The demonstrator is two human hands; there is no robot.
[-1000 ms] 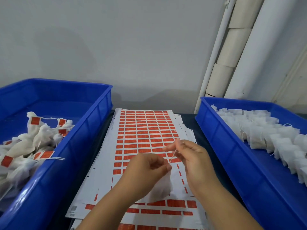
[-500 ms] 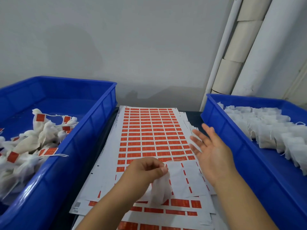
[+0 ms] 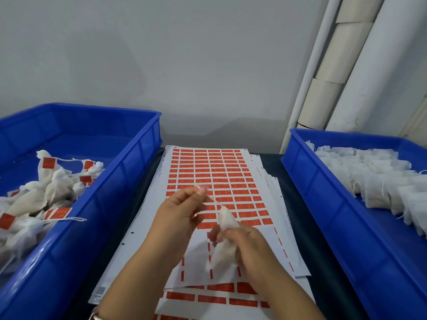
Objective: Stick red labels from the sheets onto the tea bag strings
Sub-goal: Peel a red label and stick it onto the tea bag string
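I see the right hand (image 3: 248, 244) with its fingers curled round a white tea bag (image 3: 223, 244), holding it over the near half of the top label sheet (image 3: 215, 181) at the middle of the desk. The left hand (image 3: 178, 218) pinches the bag's string (image 3: 213, 200) between thumb and fingertip, raised above the red labels (image 3: 231, 176). Half a second ago the left hand held the bag and the right hand was spread open; now the bag has changed hands.
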